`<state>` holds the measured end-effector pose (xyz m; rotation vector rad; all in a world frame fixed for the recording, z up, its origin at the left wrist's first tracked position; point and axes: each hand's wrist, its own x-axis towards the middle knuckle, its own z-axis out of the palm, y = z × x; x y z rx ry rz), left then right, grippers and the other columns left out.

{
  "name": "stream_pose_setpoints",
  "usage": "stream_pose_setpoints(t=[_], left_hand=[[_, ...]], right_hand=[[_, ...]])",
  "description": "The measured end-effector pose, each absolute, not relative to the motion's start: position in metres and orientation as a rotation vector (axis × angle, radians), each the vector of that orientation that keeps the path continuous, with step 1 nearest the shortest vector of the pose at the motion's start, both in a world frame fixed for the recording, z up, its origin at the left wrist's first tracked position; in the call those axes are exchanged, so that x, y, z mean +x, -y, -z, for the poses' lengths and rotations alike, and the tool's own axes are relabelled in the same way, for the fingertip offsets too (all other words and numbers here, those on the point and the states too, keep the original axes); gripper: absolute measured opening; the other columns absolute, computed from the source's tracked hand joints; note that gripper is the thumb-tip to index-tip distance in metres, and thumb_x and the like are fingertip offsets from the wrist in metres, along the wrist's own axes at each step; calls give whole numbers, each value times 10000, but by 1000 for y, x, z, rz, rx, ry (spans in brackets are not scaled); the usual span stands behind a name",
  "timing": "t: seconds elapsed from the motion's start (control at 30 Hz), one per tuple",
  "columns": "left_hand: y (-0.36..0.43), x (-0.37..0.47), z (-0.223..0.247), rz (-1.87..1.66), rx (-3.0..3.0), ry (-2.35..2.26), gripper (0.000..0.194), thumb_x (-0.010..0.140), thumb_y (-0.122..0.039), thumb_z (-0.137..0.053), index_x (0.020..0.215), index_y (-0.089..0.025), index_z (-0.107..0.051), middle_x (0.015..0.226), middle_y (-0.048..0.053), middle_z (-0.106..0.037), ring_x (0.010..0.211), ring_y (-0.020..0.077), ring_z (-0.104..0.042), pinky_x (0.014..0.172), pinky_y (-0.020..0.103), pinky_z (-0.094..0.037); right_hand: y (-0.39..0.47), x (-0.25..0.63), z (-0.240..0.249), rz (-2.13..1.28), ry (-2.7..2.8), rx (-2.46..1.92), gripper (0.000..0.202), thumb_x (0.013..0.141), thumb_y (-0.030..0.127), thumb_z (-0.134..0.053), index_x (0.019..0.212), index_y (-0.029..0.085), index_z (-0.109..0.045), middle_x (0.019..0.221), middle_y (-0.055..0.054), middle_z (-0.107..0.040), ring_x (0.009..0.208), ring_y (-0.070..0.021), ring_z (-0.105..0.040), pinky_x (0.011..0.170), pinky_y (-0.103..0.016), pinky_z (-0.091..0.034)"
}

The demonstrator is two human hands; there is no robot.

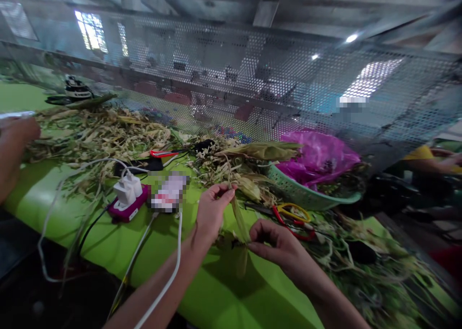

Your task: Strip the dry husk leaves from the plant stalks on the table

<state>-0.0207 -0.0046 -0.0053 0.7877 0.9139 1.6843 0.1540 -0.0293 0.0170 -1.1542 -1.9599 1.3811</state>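
A narrow, pale green-yellow corn husk strip (238, 216) hangs between my two hands above the green tabletop. My left hand (213, 207) pinches its upper end between thumb and fingers. Lower and to the right, my right hand (272, 242) has its thumb and finger closed at the strip's lower part, beside a small dark knot-like bit. A wider piece of the husk hangs beneath that spot. Red-and-yellow-handled scissors (294, 216) lie just beyond my right hand. A phone (169, 191) with a white cable lies to the left of my left hand.
Dried husks (119, 136) are heaped along the perforated metal screen (216, 73). A green basket (310, 194) holds a purple plastic bag (321, 158). A purple power strip (130, 206) with white plugs and loose cables sits at left. Another person's hand (19, 131) is at the left edge.
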Motion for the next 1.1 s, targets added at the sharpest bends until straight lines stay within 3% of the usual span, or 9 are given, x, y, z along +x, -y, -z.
stream_pose_setpoints(t=[0.27, 0.4, 0.57, 0.93, 1.1], left_hand=[[6, -17, 11, -1563, 1165, -1056, 130, 736, -213, -638, 853, -158, -637, 746, 1, -598, 700, 124, -515, 684, 244, -409], [11, -13, 9, -1537, 1325, -1159, 76, 738, -175, -625, 803, -161, -589, 752, 3, -584, 710, 127, -519, 679, 245, -412], [13, -10, 10, -1479, 1359, -1212, 38, 762, -190, -593, 766, -166, -563, 713, -6, -580, 663, 117, -508, 634, 238, -393], [7, -9, 18, -1342, 1072, -909, 171, 704, -270, -683, 770, -158, -571, 707, -16, -557, 673, 106, -499, 669, 238, -393], [12, -12, 10, -1248, 1053, -924, 195, 672, -252, -715, 776, -153, -583, 707, -15, -560, 668, 103, -488, 668, 241, -382]], right_hand=[[10, 150, -24, -1130, 1831, -1232, 361, 789, 472, -651, 1016, 194, -615, 918, -46, -635, 847, -195, -567, 757, -301, -446], [-4, 137, -28, -1036, 1836, -1167, 301, 763, 443, -678, 905, 183, -620, 828, -25, -625, 765, -174, -554, 701, -287, -442], [-14, 125, -23, -876, 1837, -1090, 232, 748, 379, -696, 711, 189, -569, 636, 28, -508, 622, -133, -461, 582, -255, -375], [-13, 133, -13, -1194, 1417, -964, 188, 619, 306, -814, 673, 203, -665, 743, 10, -663, 714, -151, -585, 723, -303, -461], [-15, 134, -15, -1216, 1337, -977, 184, 607, 308, -821, 693, 200, -699, 765, -1, -681, 696, -147, -576, 679, -291, -453]])
